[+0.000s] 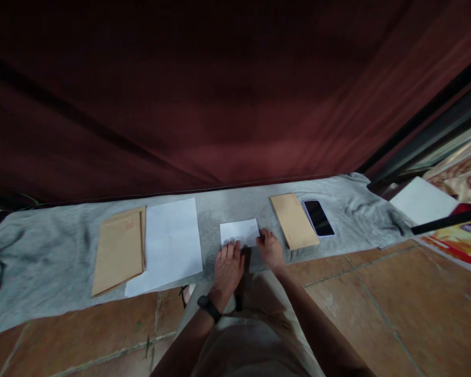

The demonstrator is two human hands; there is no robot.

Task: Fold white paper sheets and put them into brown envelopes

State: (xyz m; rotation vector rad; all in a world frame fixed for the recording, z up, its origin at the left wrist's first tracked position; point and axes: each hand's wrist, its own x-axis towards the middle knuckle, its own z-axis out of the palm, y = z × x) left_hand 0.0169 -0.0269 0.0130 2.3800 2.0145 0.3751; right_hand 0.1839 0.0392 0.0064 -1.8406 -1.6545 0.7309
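Both hands rest on a small folded white paper (239, 232) that lies on a grey cloth (43, 262) spread over the tiled floor (377, 293). The left hand (227, 267) lies flat, palm down, its fingers spread over the near left corner of the paper; a dark band (209, 307) sits on that wrist. The right hand (270, 248) is at the paper's right edge, fingertips touching it; whether it pinches the edge or only presses on it cannot be told. The two hands are apart, with the paper's near edge between them.

Just to the left of the left hand lies a large white sheet (168, 246), and beyond that, partly touching it, a stack of brown envelopes (118, 251). Just to the right of the right hand lies another brown envelope (294, 220), with a dark phone (318, 218) beside it, screen up. Farther right, off the cloth, is another white sheet (422, 201). A dark red curtain (220, 94) hangs beyond the hands, behind the cloth.
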